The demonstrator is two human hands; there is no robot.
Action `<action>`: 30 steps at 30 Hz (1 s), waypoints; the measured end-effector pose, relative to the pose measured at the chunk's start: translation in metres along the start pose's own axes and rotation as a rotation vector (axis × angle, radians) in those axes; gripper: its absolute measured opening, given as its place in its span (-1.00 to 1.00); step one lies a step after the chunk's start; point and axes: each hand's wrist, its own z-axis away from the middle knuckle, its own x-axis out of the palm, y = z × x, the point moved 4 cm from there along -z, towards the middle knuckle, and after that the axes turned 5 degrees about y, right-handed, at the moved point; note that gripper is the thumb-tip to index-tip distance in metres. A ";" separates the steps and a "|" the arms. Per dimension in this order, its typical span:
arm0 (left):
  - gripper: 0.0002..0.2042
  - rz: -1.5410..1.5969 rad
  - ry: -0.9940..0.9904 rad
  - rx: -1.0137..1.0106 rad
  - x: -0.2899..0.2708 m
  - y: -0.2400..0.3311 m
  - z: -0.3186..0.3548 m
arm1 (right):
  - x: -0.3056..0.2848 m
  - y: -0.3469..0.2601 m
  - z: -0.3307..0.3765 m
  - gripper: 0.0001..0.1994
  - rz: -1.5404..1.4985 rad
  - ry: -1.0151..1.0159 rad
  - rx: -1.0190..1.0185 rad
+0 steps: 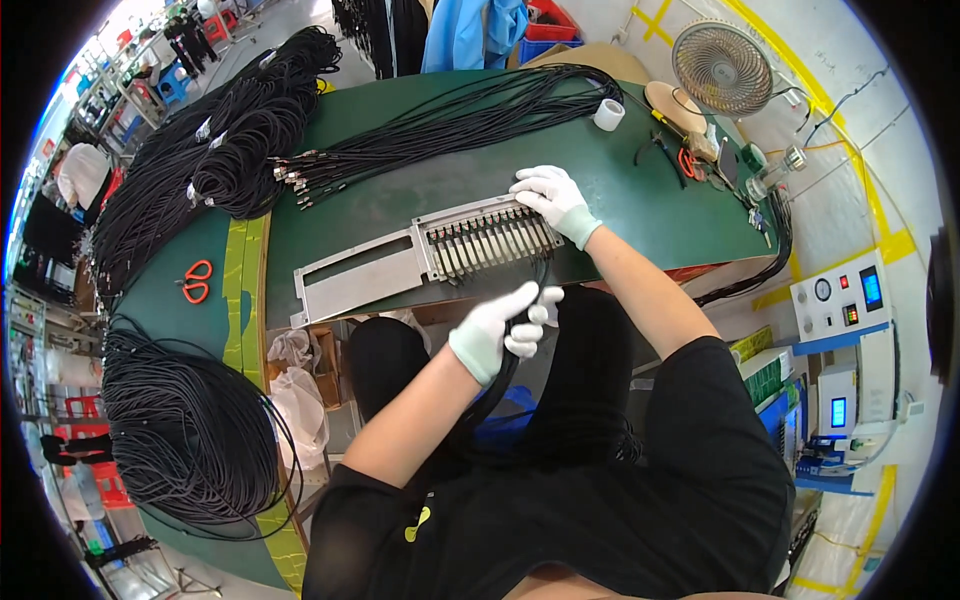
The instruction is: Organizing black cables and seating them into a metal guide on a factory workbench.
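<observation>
Centre frame, the left hand (503, 333) is clenched around a bundle of black cables (497, 392) running down from its fingers; just above, the right hand (553, 200) presses loosely curled fingertips onto the metal jig (440, 250)'s right end

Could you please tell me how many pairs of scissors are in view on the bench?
1: orange-handled scissors lie on the green bench at its left end. More may be hidden in the tool clutter by the fan.

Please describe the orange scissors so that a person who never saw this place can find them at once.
Start at the green workbench and go to its left end, past the yellow strip. The orange scissors lie flat there, between two heaps of black cable. Their bright orange handles are the only such colour on that side.
</observation>
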 end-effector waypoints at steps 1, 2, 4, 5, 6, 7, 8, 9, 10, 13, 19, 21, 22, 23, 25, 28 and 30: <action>-0.61 0.036 -0.040 0.015 0.008 0.008 0.002 | 0.002 0.002 0.000 -0.79 -0.040 0.023 0.038; -0.61 0.001 -0.018 0.044 0.028 0.015 0.008 | 0.002 0.008 0.002 -0.80 -0.060 0.000 0.072; -0.61 -0.030 -0.039 0.067 0.038 0.021 0.011 | 0.002 0.010 0.003 -0.80 -0.048 0.005 0.070; -0.60 -0.011 -0.046 0.055 0.037 0.021 0.011 | 0.003 0.008 0.003 -0.80 -0.035 0.004 0.066; -0.61 -0.074 -0.007 0.051 0.028 0.015 0.009 | 0.004 0.006 0.004 -0.80 -0.032 0.008 0.095; -0.61 -0.136 0.029 0.044 0.014 0.004 0.006 | 0.004 0.006 0.004 -0.80 -0.034 0.011 0.096; -0.63 -0.245 0.095 0.064 0.000 -0.007 0.003 | 0.003 0.006 0.004 -0.79 -0.035 0.015 0.097; -0.65 -0.294 0.097 0.065 -0.022 -0.016 -0.001 | 0.001 0.006 0.004 -0.79 -0.037 0.018 0.097; -0.66 -0.260 0.099 0.080 -0.026 -0.020 0.001 | 0.000 0.004 0.005 -0.78 -0.059 -0.038 0.133; -0.68 -0.213 0.085 0.109 -0.025 -0.019 0.004 | -0.001 0.001 0.001 -0.78 -0.073 -0.015 0.122; -0.70 -0.180 0.053 0.084 -0.018 -0.023 0.004 | 0.001 0.006 0.004 -0.78 -0.034 -0.034 0.124; -0.72 -0.455 0.282 0.142 -0.014 -0.024 0.003 | -0.001 0.006 0.005 -0.80 -0.044 0.054 0.100; -0.73 -0.466 0.307 0.152 -0.017 -0.024 0.001 | -0.002 0.005 0.003 -0.81 -0.046 0.048 0.078; -0.73 -0.472 0.303 0.155 -0.021 -0.024 0.000 | -0.003 0.004 0.002 -0.81 -0.042 0.054 0.074; -0.74 -0.378 0.175 0.138 -0.024 -0.027 -0.002 | -0.002 0.002 0.004 -0.82 -0.078 0.045 0.126; -0.75 -0.302 0.085 0.095 -0.024 -0.027 -0.003 | -0.001 -0.002 0.004 -0.83 -0.093 0.053 0.123; -0.75 -0.271 0.017 0.043 -0.029 -0.027 -0.004 | 0.001 -0.005 0.001 -0.83 -0.116 0.037 0.128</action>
